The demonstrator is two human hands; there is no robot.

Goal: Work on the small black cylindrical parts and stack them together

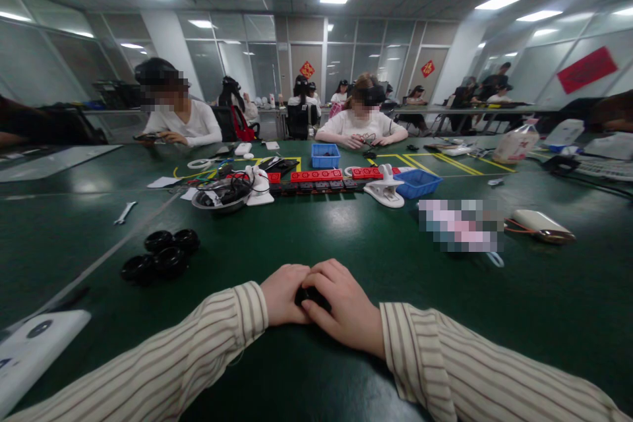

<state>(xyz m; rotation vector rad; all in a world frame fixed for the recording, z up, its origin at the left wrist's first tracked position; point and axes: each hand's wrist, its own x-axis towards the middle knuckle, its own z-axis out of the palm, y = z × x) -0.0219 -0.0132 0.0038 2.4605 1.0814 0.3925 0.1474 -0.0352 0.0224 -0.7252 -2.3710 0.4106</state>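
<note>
From my remote seat, I see the green desk point(237, 241) spread wide ahead of me, its nearest stretch carrying my work. Across it I reach in with two striped arms, the left sleeve point(163, 356) and the right sleeve point(479, 362) slanting inward from the lower corners to meet near the middle. My hands are together there: the right hand point(341, 303) arches over from its side, knuckles up, fingers and thumb closed on a small black piece, while the left hand point(287, 293) cups against its other side, its fingertips hidden, so I cannot tell how firmly it grips. Off to the left, well apart, four black rings point(168, 265) sit clustered. Smallest is the black piece point(316, 299) itself, low between my palms and mostly covered. I judge the step in hand to be two-handed handling of it; the next move calls for keeping it steady between both sides.
</note>
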